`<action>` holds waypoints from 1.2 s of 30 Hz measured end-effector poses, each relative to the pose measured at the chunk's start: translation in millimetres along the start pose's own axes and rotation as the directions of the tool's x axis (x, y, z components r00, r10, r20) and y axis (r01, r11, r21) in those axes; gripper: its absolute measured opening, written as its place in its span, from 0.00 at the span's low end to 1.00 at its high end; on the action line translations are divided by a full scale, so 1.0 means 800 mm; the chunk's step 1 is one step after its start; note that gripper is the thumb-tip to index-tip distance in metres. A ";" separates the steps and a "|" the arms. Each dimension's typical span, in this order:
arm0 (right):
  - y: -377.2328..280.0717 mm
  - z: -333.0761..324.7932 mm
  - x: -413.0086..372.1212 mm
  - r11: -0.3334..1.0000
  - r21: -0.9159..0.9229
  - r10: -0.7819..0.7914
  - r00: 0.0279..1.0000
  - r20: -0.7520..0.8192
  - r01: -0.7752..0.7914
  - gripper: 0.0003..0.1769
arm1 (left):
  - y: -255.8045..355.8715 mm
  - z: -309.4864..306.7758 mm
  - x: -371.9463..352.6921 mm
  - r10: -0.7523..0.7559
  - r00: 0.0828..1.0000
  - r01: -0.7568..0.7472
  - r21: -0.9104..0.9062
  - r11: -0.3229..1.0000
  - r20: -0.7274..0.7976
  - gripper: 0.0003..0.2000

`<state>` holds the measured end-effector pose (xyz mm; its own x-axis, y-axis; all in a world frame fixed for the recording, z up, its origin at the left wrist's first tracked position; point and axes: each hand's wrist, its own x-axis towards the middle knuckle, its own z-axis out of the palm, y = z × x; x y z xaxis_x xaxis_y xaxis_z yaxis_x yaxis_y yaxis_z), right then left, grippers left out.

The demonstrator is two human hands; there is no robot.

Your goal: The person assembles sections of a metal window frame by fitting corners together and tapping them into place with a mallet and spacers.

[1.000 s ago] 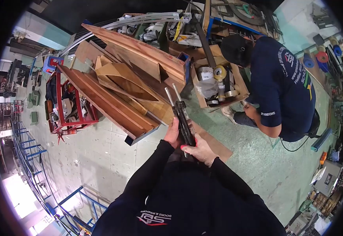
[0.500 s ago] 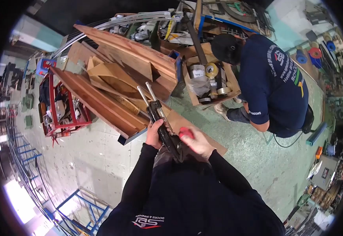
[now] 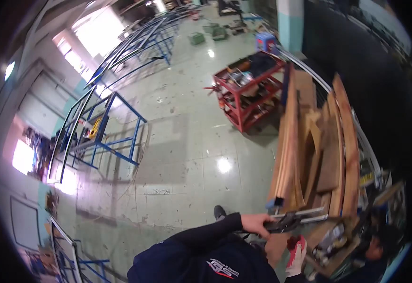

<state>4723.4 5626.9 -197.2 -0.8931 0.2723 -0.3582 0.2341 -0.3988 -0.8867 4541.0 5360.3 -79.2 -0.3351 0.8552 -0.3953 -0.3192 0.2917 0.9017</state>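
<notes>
My left hand is closed round a black tool with two parallel metal rods; its rods point right, towards the ends of the wooden boards. The tool's exact kind does not show clearly. Just below it and to the right is my right hand, pale and blurred, its fingers curled round a small red object. Whatever shape that object has is lost in blur. A flat brown board shows between my hands, close to my body.
Long wooden boards stretch away on the right. Beyond them stands a red tool trolley with a blue stool behind. Blue metal frames stand on the left. A co-worker is low at the right, near a cardboard box of tape rolls.
My view has swung left, so the trolley and blue frames now fill more of it. The tool and both hands now appear lower right. Both hands keep their hold.
</notes>
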 end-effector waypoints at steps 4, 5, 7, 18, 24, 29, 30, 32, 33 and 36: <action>-0.004 0.276 0.094 0.933 0.329 -0.164 0.986 0.026 0.146 0.28 | -0.064 -0.108 -0.125 0.016 0.993 -0.013 0.033 0.999 -0.121 0.27; 0.012 0.321 0.111 0.943 0.324 -0.101 0.993 0.055 0.078 0.24 | -0.087 -0.128 -0.155 0.044 0.981 -0.034 0.060 0.998 -0.188 0.29; 0.052 0.410 0.149 0.969 0.240 0.041 0.998 0.054 -0.053 0.18 | -0.110 -0.176 -0.222 0.058 0.953 -0.022 0.123 0.992 -0.299 0.33; 0.205 0.840 0.358 0.847 -0.311 0.531 0.721 0.445 -0.432 0.33 | -0.250 -0.521 -0.487 -0.325 0.673 -0.096 -0.514 0.852 -0.664 0.18; 0.237 1.023 0.569 0.720 -0.538 0.652 0.691 0.311 -0.438 0.19 | -0.423 -0.735 -0.586 -0.742 0.199 -0.094 -0.766 0.636 -0.640 0.22; 0.150 1.286 0.719 0.806 -0.528 0.526 0.731 0.434 -0.267 0.15 | -0.447 -0.823 -0.689 -0.954 0.144 -0.463 -0.870 0.169 -0.262 0.18; 0.135 1.346 0.751 0.827 -0.510 0.496 0.734 0.465 -0.236 0.16 | -0.447 -0.839 -0.705 -0.952 0.202 -0.513 -0.853 0.096 -0.229 0.18; 0.128 1.458 0.826 0.846 -0.508 0.438 0.751 0.493 -0.160 0.17 | -0.455 -0.883 -0.722 -0.964 0.179 -0.574 -0.817 0.059 -0.196 0.18; 0.138 1.511 0.863 0.858 -0.498 0.406 0.757 0.512 -0.124 0.17 | -0.468 -0.911 -0.723 -0.967 0.170 -0.643 -0.765 0.035 -0.187 0.18; 0.198 1.640 0.988 0.821 -0.570 0.353 0.741 0.572 0.048 0.17 | -0.503 -1.025 -0.747 -0.887 0.001 -0.405 -0.811 0.421 -0.461 0.14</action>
<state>3550.7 4629.9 -237.6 -0.7984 -0.4398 -0.4114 0.3678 0.1848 -0.9114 4142.8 4380.5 -349.9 -0.1261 -0.4555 -0.8812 -0.7179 -0.5712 0.3980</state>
